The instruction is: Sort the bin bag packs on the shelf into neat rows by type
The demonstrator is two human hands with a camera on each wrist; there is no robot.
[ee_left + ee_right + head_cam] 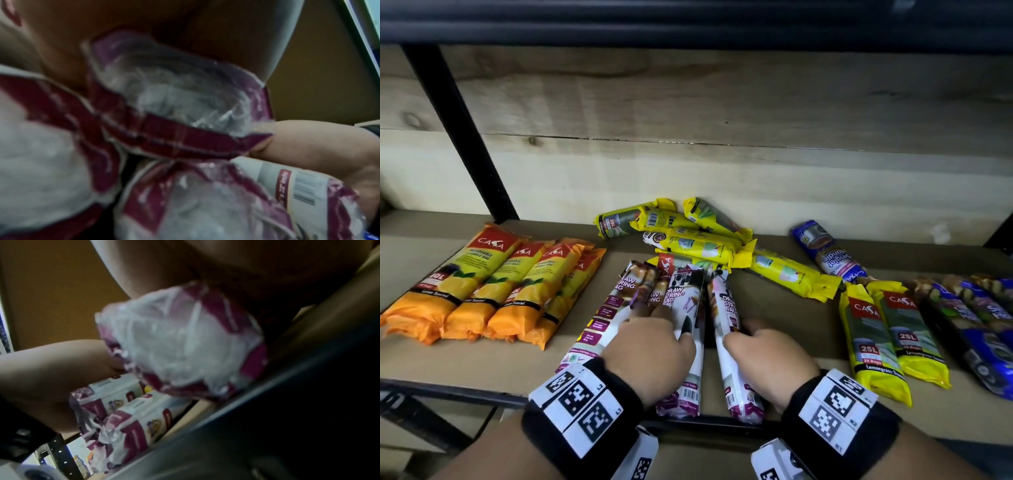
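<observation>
Three white and maroon draw string bag packs lie side by side, fanned out, at the front middle of the shelf (808, 346). My left hand (654, 342) lies over the left pack (602, 318) and the middle pack (685, 294), fingers curled on the middle one. The left wrist view shows that pack's crimped end (174, 97) under my palm, thumb (308, 142) against it. My right hand (767, 353) grips the right pack (726, 301), which angles away from the others. In the right wrist view its end (180, 340) sits under my palm.
A row of orange packs (482, 287) lies at the left. Several yellow packs (688, 236) are heaped at the back middle, with a lone blue pack (825, 250) beside them. Two yellow 25L packs (887, 335) and several blue packs (976, 318) lie right. A black post (462, 130) stands back left.
</observation>
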